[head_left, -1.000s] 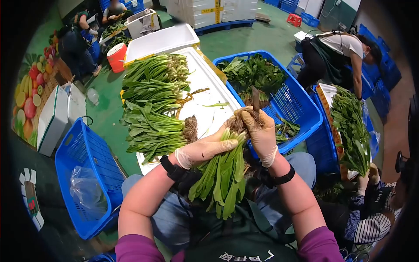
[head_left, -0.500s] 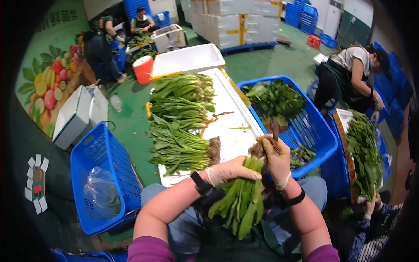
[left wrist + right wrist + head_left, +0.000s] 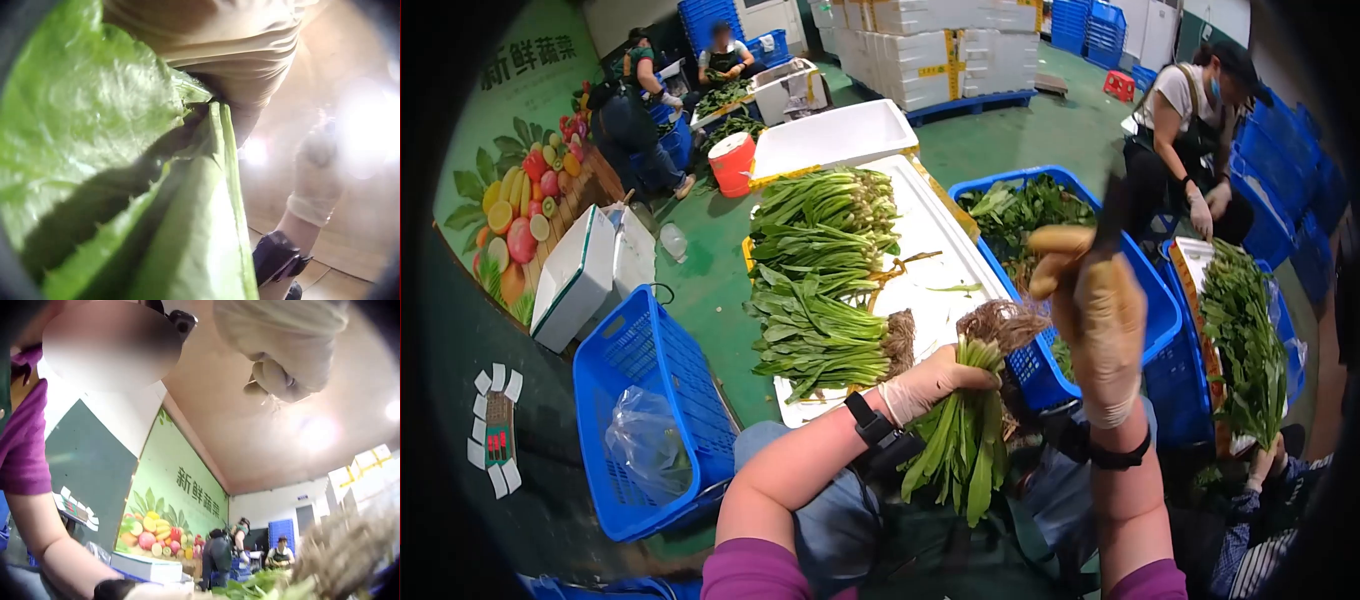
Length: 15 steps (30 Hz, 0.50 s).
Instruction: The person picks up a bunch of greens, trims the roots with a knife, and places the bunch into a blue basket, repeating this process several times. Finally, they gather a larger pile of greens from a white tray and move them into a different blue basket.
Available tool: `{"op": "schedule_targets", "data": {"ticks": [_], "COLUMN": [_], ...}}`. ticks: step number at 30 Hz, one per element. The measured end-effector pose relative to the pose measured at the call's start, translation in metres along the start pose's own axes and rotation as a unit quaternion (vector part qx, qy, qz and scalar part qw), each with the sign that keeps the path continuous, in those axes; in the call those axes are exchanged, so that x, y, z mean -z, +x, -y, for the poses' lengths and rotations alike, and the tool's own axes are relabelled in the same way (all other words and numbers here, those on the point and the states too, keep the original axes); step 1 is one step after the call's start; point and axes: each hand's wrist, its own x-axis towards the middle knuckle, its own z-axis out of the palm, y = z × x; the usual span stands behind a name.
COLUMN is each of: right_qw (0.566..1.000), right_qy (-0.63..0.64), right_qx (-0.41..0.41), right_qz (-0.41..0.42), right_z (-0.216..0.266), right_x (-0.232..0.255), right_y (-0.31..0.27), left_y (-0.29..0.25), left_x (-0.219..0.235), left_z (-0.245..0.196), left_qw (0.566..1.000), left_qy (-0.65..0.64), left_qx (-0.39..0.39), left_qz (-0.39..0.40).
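My gloved left hand [image 3: 935, 383] grips a bunch of leafy greens [image 3: 960, 450] by its stems, with the leaves hanging over my lap. The bunch's brown, shaggy roots [image 3: 1003, 325] point up and away from me. To the right of the roots, my gloved right hand [image 3: 1108, 325] is raised and blurred, holding a knife [image 3: 1110, 215] whose dark blade points upward. In the left wrist view, broad leaves [image 3: 75, 125] fill the near side below the glove. Several bunches of greens [image 3: 825, 270] lie in rows on a white foam board [image 3: 930, 300] ahead.
A blue crate [image 3: 1165, 310] holding loose greens stands right of the board. Another blue crate [image 3: 655, 370] with a plastic bag is at my left. Farther right, greens lie in a foam box [image 3: 1190, 265], near a crouching person [image 3: 1190, 140]. A red bucket [image 3: 733, 163] stands behind the board.
My right hand has moved away from the roots, up and to the right with the knife. The left hand still holds the bunch. The person at right has become more upright.
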Motion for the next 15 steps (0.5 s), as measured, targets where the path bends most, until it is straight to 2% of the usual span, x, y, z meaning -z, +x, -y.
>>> {"op": "schedule_targets", "data": {"ticks": [2,5,7,8,10,13,14,15], "right_qw": [0.996,0.996,0.997,0.999,1.0,0.993,0.992,0.983], "right_qy": [0.023,0.018,0.001,0.015,-0.013,-0.041,-0.011,0.043], "right_qx": [0.084,0.086,0.082,0.043,-0.028,-0.11,-0.126,-0.173], "right_qz": [-0.025,-0.009,-0.008,-0.027,-0.002,0.003,0.022,0.036], "right_z": [0.026,0.034,0.023,0.017,0.0,-0.071,-0.098,-0.101], "right_x": [-0.008,-0.008,-0.006,-0.005,0.008,0.025,0.031,0.029], "right_y": [0.008,0.014,0.013,0.009,0.003,0.0,-0.004,-0.007], "left_y": [-0.002,-0.004,-0.006,-0.006,-0.009,-0.013,-0.014,-0.016], "left_x": [-0.003,-0.006,-0.002,0.0,0.003,0.008,0.007,0.003], "left_z": [-0.001,-0.004,-0.004,-0.004,-0.01,-0.021,-0.027,-0.033], "left_qw": [0.999,0.999,0.998,0.998,0.997,0.994,0.994,0.994], "left_qy": [-0.008,0.015,0.026,0.034,0.027,-0.065,-0.064,-0.07], "left_qx": [0.028,-0.006,-0.01,-0.007,-0.03,-0.037,-0.037,-0.046], "left_qz": [-0.015,-0.034,-0.048,-0.058,-0.07,-0.078,-0.081,-0.077]}}
